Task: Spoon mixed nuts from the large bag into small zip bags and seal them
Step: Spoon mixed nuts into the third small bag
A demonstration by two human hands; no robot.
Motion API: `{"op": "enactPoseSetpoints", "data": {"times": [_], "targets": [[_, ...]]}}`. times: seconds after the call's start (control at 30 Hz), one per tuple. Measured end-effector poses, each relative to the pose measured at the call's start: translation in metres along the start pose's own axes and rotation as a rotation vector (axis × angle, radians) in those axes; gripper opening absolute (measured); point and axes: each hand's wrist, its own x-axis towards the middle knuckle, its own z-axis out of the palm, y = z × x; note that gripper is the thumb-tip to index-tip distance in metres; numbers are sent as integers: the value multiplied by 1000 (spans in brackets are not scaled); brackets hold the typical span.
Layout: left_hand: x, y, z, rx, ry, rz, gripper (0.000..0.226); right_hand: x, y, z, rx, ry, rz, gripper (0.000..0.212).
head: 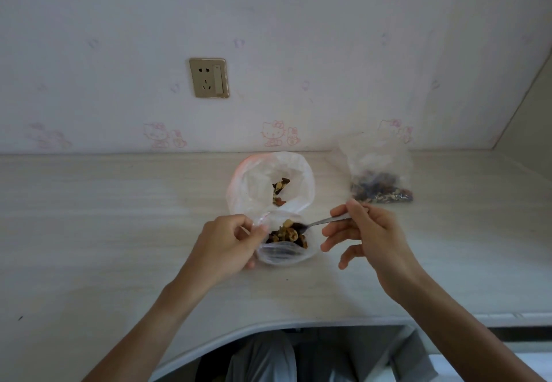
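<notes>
- My left hand (228, 239) pinches the near-left rim of the small zip bag (283, 251) between thumb and curled fingers (249, 233), keeping its mouth open toward me.
- The small zip bag sits on the pale counter (119, 232) just in front of me, with a heap of mixed nuts (286, 235) already inside it.
- My right hand (363, 236) holds the metal spoon (324, 221) by its handle, thumb and forefinger pinching it near the top; my other fingers are loosely curled below and apart from the handle.
- The spoon's bowl is down in the mouth of the small zip bag, touching the nuts there.
- The large bag (270, 184) stands just behind the small one, touching it, its clear mouth rolled open wide; only a few nuts show at its bottom.
- A second small bag (379, 175) with nuts in its lower part sits farther right, near the wall and well apart from my hands; I cannot tell whether its top is sealed.
- A wall socket (209, 78) is set in the patterned wallpaper above the counter.
</notes>
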Motion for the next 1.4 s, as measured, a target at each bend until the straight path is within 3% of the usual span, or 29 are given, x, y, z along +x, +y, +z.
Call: {"op": "enactPoseSetpoints", "data": {"times": [0.1, 0.23, 0.33, 0.47, 0.6, 0.73, 0.9, 1.03, 1.13, 1.23, 1.4], "targets": [[1, 0, 2, -3, 21, 2, 22, -5, -1, -2, -346, -64, -256, 31], [4, -4, -1, -17, 45, -8, 22, -12, -7, -9, -1121, -196, -803, 29], [6, -6, -4, -24, 62, -15, 20, -16, -12, -8, -1312, -264, -978, 34], [8, -6, -7, 25, 46, 7, 18, -15, -14, -10, -1168, -198, -967, 37], [9, -4, -10, 73, 65, 27, 27, -8, -9, -11, -705, -49, -710, 37], [21, -2, -18, 77, 252, 36, 33, 1, -8, -7, -222, 27, -484, 37], [50, -1, -23, 181, 500, 122, 51, 21, -3, -2, 54, 81, -281, 40], [83, 5, -19, 333, 334, 47, 98, 46, 2, 7, 89, 113, -171, 38], [106, 14, -13, 272, 198, -39, 110, 70, 4, 15, 55, 152, -135, 37], [119, 20, -6, 304, 192, -86, 106, 88, 7, 24, -53, 168, -160, 34], [128, 20, 6, 410, 273, -44, 77, 104, 24, 32, -398, 268, -324, 33]]}}
